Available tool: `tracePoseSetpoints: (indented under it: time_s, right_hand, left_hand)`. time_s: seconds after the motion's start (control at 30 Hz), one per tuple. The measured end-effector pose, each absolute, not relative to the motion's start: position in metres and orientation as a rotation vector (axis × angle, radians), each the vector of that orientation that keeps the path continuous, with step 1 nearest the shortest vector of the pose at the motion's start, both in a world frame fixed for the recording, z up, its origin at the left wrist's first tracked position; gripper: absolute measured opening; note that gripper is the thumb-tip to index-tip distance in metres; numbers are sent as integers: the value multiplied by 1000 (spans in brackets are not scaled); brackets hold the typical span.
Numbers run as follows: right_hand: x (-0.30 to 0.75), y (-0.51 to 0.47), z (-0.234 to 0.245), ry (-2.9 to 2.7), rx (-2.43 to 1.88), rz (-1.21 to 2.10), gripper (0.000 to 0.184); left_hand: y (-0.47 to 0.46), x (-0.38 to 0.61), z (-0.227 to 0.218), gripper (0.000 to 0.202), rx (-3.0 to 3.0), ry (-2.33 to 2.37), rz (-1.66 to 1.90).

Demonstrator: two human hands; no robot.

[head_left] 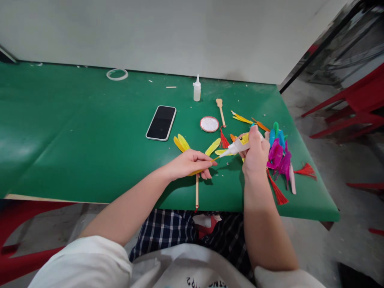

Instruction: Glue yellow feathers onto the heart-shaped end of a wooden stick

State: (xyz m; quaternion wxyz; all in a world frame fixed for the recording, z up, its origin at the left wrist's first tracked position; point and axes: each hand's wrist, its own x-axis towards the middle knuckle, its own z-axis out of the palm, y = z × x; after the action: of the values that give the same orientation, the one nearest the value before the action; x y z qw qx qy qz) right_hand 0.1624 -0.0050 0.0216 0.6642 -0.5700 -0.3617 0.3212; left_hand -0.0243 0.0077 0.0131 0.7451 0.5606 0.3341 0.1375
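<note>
Pinched in the fingers of my left hand [192,163] is a yellow feather [195,172], its quill end pointing right. My right hand [255,154] is wrapped round a white glue bottle [238,145] with a yellow label, tipped so its nozzle meets or nearly meets the quill tip. Under and beside my left hand lies a wooden stick [197,192], its lower end near the table's front edge. More yellow feathers [213,147] fan out just beyond my fingers; how they join the stick is hidden.
A phone [161,123], a round white disc [209,124], a wooden stick [221,112] with a red tassel [223,139] and a small bottle [197,90] stand or lie farther back. Purple feathers [279,158] heap at right. A tape roll [117,74] lies near the wall.
</note>
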Motion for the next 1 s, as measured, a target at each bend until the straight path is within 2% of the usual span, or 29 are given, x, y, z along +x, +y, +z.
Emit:
tracePoseSetpoints:
  time_s: [1.0]
  right_hand:
    - [162, -4, 21, -821, -1261, 723, 42]
  left_hand:
    - [8, -24, 14, 29, 1232, 718, 298]
